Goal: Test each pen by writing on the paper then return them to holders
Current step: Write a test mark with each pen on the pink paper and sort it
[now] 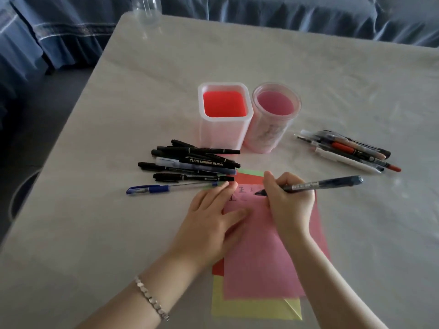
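Pink paper [261, 252] lies on top of a small stack of coloured sheets; red, green and yellow edges show beneath it. The stack sits toward the near edge of the table [237, 55]. Several small dark handwritten marks stand along the far end of the pink sheet.

The right hand [288, 200] grips a dark pen [325, 182], fingers curled round the barrel near the tip. The tip is at the far end of the pink sheet, just beside the marks, and the barrel points toward the right edge of the table. The left hand [209, 224] rests flat on the left side of the stack, fingers straight and together, thumb spread across the pink sheet. A silver bracelet [152, 300] is on the left wrist.

Two holders stand side by side near the middle of the table, beyond the paper: a square holder [221, 134] with a red floor and a round holder [266, 136] with a pink floor. No pen shows in either.

A pile of black markers [194, 162] lies just beyond the left hand. A blue pen [152, 188] lies beside them, its tip near the left fingertips. A second group of pens [349, 150] lies toward the right edge.
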The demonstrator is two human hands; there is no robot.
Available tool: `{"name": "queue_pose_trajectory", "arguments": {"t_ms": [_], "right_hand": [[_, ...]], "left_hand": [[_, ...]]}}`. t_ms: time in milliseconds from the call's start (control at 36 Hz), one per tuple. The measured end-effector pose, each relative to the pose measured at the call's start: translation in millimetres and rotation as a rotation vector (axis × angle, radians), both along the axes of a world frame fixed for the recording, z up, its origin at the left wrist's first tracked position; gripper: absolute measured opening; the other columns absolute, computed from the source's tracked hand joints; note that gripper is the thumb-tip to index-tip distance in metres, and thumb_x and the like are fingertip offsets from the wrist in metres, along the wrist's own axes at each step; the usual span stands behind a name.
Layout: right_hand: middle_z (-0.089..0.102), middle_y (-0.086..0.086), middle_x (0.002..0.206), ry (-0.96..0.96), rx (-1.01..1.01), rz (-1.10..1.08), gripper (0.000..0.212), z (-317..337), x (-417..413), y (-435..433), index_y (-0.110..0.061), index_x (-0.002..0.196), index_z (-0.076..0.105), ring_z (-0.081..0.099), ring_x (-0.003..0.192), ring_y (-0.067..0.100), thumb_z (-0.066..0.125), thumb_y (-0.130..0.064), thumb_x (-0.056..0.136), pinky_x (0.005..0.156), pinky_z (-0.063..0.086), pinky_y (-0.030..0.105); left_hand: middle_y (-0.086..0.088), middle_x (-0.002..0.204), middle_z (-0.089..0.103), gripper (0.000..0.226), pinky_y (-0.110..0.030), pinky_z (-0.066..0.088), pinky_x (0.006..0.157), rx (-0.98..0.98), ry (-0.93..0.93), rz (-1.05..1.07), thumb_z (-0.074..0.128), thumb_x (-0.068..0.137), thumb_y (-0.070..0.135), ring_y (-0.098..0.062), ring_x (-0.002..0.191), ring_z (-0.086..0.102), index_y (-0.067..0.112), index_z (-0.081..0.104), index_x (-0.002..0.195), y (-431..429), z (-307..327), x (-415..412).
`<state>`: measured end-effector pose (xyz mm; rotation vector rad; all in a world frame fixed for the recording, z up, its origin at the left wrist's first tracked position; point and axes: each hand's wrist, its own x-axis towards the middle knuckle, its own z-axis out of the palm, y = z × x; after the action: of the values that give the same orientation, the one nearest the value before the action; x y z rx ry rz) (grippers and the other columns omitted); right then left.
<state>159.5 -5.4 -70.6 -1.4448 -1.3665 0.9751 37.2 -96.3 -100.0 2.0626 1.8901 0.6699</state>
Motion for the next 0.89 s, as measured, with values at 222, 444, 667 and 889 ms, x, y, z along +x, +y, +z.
{"name": "queue_pose_trajectory", "arguments": {"t_ms": [222, 444, 667, 889], "right_hand": [[0.034, -0.002, 0.045, -0.103, 0.128, -0.002, 0.038, -17, 1, -1, -0.008, 0.046, 0.034, 0.029, 0.046, 0.006, 0.059, 0.002, 0.072, 0.046, 0.026, 0.015], [0.038, -0.001, 0.045, -0.120, 0.125, 0.023, 0.034, -19, 0, 0, -0.007, 0.045, 0.038, 0.030, 0.046, 0.006, 0.060, 0.000, 0.071, 0.046, 0.027, 0.014], [0.038, -0.004, 0.044, -0.117, 0.130, 0.033, 0.041, -21, 0, 0, -0.016, 0.044, 0.035, 0.031, 0.045, 0.006, 0.061, 0.002, 0.072, 0.046, 0.027, 0.015], [0.038, -0.007, 0.041, -0.152, 0.154, 0.052, 0.044, -21, 0, 0, -0.021, 0.043, 0.034, 0.031, 0.044, 0.006, 0.061, 0.001, 0.071, 0.046, 0.027, 0.015]], "left_hand": [[-0.013, 0.135, 0.052, 0.029, -0.037, 0.029, 0.103, 0.046, -0.030, 0.018, 0.051, 0.086, 0.038, -0.025, 0.127, 0.042, 0.030, 0.070, 0.106, 1, -3, 2], [-0.013, 0.134, 0.053, 0.029, -0.037, 0.030, 0.102, 0.054, -0.029, 0.027, 0.051, 0.084, 0.036, -0.027, 0.126, 0.046, 0.029, 0.071, 0.104, 2, -2, 3], [-0.013, 0.134, 0.053, 0.029, -0.037, 0.029, 0.102, 0.059, -0.029, 0.031, 0.051, 0.084, 0.036, -0.026, 0.126, 0.043, 0.029, 0.071, 0.104, 2, -2, 3], [-0.013, 0.134, 0.052, 0.030, -0.037, 0.028, 0.103, 0.056, -0.029, 0.030, 0.051, 0.084, 0.036, -0.025, 0.127, 0.040, 0.029, 0.071, 0.105, 2, -2, 3]]}}
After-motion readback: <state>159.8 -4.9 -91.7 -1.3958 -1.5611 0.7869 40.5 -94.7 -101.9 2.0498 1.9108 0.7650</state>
